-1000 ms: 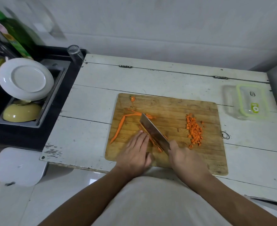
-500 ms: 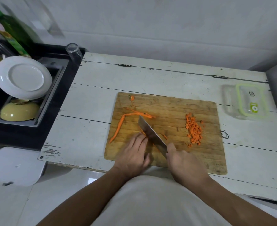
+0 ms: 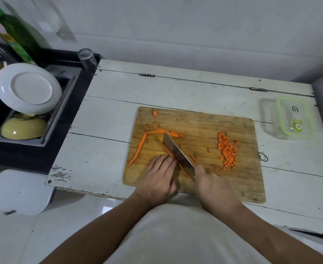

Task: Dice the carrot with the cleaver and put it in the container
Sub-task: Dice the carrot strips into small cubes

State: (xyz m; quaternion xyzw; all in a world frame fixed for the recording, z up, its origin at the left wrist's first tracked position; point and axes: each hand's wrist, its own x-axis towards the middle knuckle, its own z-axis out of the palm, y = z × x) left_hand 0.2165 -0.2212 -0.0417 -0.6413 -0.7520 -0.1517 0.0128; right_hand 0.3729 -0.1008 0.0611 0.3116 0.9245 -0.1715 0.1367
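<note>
Worn white plank table (image 3: 107, 141), grey wall behind; wooden board (image 3: 204, 130) at centre frame. Right hand (image 3: 214, 187) grips cleaver (image 3: 177, 152); left hand (image 3: 158, 176), fingers flat, pins carrot strips (image 3: 173, 156). Diced pile (image 3: 227, 149) right; container (image 3: 290, 119) far right.

Right hand (image 3: 213, 189) grips cleaver (image 3: 177, 152) on carrot strips (image 3: 175, 161); left hand (image 3: 159, 178) presses them.
</note>
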